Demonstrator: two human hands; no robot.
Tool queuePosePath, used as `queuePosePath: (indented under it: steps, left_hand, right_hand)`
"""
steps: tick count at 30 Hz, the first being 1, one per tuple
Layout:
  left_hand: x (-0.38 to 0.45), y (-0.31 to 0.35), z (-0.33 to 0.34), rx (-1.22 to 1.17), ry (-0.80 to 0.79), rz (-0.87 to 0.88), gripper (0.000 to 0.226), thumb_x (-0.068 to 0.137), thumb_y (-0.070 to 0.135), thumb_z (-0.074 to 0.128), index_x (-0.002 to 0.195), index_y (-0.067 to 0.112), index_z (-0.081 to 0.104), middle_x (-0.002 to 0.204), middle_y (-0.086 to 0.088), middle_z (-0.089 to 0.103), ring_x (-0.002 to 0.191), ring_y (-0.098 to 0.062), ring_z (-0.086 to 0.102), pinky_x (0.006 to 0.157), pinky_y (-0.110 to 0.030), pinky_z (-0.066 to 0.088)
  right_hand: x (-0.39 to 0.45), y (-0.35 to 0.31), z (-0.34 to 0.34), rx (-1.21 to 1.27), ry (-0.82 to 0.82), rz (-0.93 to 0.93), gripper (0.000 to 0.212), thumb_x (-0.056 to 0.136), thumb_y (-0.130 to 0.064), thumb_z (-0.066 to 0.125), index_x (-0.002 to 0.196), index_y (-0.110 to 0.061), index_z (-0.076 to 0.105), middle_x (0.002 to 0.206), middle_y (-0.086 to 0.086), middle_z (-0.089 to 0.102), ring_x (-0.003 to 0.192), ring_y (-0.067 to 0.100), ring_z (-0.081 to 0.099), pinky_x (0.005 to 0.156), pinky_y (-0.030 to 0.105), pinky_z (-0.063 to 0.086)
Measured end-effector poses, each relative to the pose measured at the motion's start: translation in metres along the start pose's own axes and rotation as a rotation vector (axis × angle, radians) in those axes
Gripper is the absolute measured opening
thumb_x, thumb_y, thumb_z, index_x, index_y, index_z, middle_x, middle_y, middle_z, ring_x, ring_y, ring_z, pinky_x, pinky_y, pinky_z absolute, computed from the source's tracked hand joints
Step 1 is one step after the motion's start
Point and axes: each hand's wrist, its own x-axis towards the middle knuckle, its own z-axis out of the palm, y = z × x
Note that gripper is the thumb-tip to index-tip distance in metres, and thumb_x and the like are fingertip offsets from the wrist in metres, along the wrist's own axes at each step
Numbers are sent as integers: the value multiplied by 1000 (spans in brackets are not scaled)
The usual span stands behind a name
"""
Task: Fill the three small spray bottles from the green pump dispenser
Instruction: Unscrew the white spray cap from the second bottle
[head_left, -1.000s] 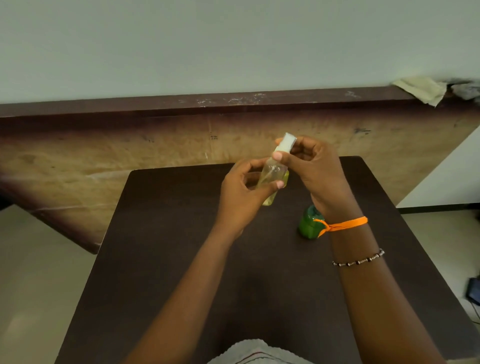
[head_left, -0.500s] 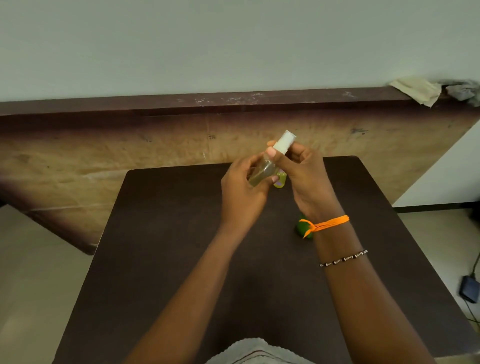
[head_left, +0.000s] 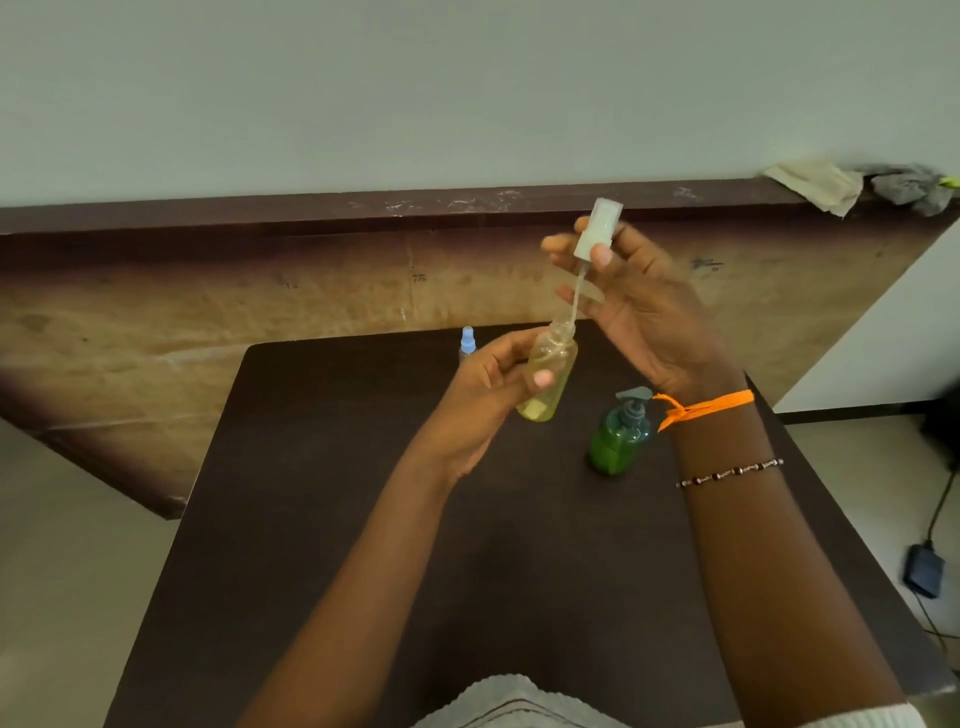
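Lifted clear, the white spray cap (head_left: 597, 230), pinched by the right hand (head_left: 644, 312), trails its tube above the yellowish spray bottle (head_left: 549, 376) gripped upright by the left hand (head_left: 485, 400), green pump dispenser (head_left: 619, 434) just right.

A: Surfaces, please.

B: Counter (head_left: 322, 519): dark brown, smooth, matt with a faint sheen. Ledge panel (head_left: 208, 322) behind it: worn wood-look finish, scuffed and stained.

A: Containers?

B: Spray bottle (head_left: 550, 379) in the left hand (head_left: 483, 395): clear yellowish plastic, glossy. Its spray cap (head_left: 597, 228), held by the right hand (head_left: 644, 312): frosted white plastic. Green pump dispenser (head_left: 618, 441): translucent glossy plastic.

A: Textiles?

B: Rags (head_left: 821, 184) on the ledge: crumpled cloth, matt. Orange wrist thread (head_left: 711, 402): fabric.
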Motion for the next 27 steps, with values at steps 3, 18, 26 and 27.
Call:
queuePosePath:
  steps: [3, 18, 26, 27]
  left_hand:
    - [0, -3, 0, 89, 21, 1, 39, 86, -4, 57, 117, 19, 54, 114, 9, 62, 104, 0, 60, 85, -17, 49]
    - [1, -19, 5, 133, 30, 17, 41, 86, -6, 56, 117, 21, 52, 114, 10, 61, 108, -1, 58, 90, -16, 47]
    - [8, -47, 15, 114, 50, -50, 42, 86, -7, 57, 118, 19, 50, 114, 11, 59, 106, -1, 57, 86, -15, 49]
    - [8, -51, 15, 110, 51, -65, 42, 86, -7, 57, 117, 20, 50, 114, 11, 59, 106, -2, 57, 85, -15, 49]
  right_hand:
    - [1, -11, 2, -194, 101, -92, 16, 99, -15, 43, 110, -22, 51, 100, -6, 72, 109, 10, 57, 93, 30, 43]
    - [0, -22, 2, -426, 184, -95, 14, 97, -23, 46, 110, -22, 50, 95, -8, 71, 109, 11, 60, 93, 34, 43]
    - [-43, -6, -44, -397, 415, 55, 12, 99, -9, 43, 99, -17, 52, 92, 1, 65, 71, -3, 56, 70, 14, 42]
    - [-50, 2, -53, -424, 451, 101, 11, 98, -8, 44, 102, -14, 53, 91, 0, 65, 70, -1, 54, 69, 14, 42]
